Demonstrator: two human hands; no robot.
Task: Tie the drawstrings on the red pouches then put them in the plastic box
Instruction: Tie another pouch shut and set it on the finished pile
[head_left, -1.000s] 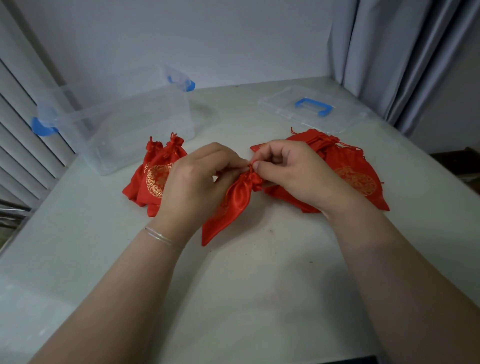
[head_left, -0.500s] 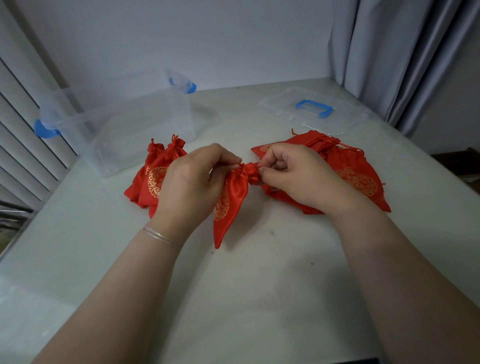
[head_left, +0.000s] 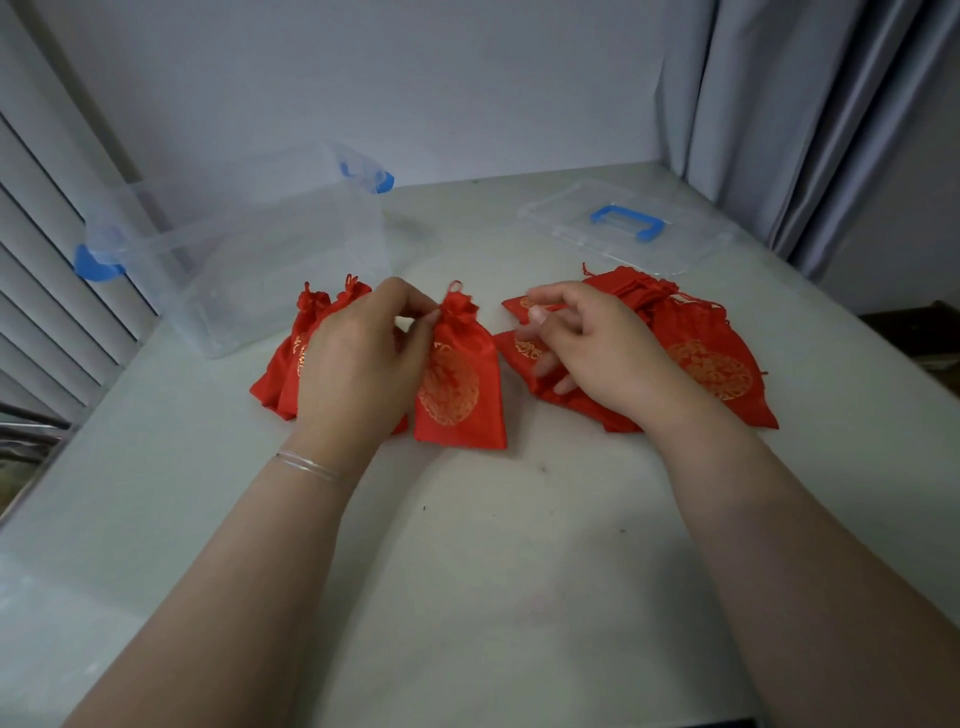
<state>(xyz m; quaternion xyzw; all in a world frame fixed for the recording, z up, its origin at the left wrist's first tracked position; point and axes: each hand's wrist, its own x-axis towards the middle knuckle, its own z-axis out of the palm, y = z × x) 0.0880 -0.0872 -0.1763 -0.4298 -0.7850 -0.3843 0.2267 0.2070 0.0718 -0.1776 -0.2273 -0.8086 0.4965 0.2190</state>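
Left hand (head_left: 358, 358) pinches the cinched pouch (head_left: 460, 384) by its neck, probably for boxing, while right hand (head_left: 587, 343) hovers loose, holding nothing.

Bare table (head_left: 493, 545) from 6 o'clock to centre — free passage. Obstacles: plastic box (head_left: 249, 270) at 10 o'clock, its top open; lid (head_left: 623, 228) at 1 o'clock; pouch heaps (head_left: 701, 358) flanking centre, a gap between.

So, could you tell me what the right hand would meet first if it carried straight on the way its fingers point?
Probably the tied pouch that the left hand pinches; the right hand points leftward at it, though depth is unclear.
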